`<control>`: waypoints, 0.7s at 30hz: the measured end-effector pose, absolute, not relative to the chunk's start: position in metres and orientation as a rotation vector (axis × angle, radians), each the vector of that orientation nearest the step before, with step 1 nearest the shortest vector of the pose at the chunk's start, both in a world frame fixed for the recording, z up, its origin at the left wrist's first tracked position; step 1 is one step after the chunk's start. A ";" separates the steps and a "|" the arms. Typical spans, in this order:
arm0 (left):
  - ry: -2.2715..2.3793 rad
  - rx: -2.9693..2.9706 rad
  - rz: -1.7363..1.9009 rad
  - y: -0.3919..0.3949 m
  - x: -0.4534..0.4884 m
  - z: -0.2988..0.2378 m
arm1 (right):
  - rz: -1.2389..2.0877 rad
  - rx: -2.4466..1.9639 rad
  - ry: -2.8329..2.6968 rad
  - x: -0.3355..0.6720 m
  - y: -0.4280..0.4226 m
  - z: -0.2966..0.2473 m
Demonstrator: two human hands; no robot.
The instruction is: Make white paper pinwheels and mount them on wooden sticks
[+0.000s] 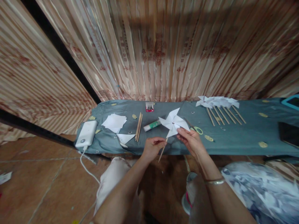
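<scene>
A white paper pinwheel (pixel 173 122) on a thin wooden stick (pixel 162 151) is held up over the front edge of a low table covered in grey-green cloth (pixel 233 137). My left hand (pixel 153 147) is closed in a pinch around the stick, below the paper. My right hand (pixel 191 140) is closed on the lower right blade of the pinwheel, thumb and fingers pressing the paper. A small pin shows at the pinwheel's centre.
On the cloth lie a glue stick (pixel 152 125), loose wooden sticks (pixel 139 126), a stack of white paper squares (pixel 114 122), a folded paper piece (pixel 125 138), a small red box (pixel 149 107), a white power bank (pixel 86 133) with cable, and several finished pinwheels (pixel 218 102) at right.
</scene>
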State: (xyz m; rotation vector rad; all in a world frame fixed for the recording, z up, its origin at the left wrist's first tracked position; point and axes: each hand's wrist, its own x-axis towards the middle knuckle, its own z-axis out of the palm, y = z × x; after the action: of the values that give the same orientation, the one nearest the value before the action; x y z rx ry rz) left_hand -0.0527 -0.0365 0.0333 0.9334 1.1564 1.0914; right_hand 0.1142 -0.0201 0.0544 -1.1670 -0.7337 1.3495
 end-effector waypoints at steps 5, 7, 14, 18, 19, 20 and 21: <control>1.153 0.930 1.091 -0.037 -0.053 0.033 | 1.354 -1.184 -0.762 0.112 -0.021 0.053; 1.151 0.931 1.092 -0.037 -0.053 0.033 | 1.357 -1.188 -0.775 0.110 -0.022 0.052; 1.158 0.934 1.098 -0.037 -0.053 0.033 | 1.373 -1.189 -0.842 0.112 -0.022 0.057; 1.168 0.942 1.097 -0.036 -0.056 0.032 | 1.448 -1.120 -0.970 0.123 -0.024 0.068; 1.169 0.946 1.095 -0.035 -0.056 0.032 | 1.472 -1.089 -1.013 0.126 -0.024 0.070; 1.170 0.951 1.092 -0.035 -0.057 0.032 | 1.492 -1.060 -1.052 0.129 -0.025 0.071; 1.172 0.956 1.087 -0.035 -0.057 0.031 | 1.505 -1.040 -1.078 0.132 -0.025 0.072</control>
State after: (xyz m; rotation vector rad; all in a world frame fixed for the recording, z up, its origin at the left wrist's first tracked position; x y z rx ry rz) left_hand -0.0572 -0.0353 0.0314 0.9559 1.1718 1.0873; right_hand 0.1316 -0.0248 0.0716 -1.0401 -1.0783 1.5050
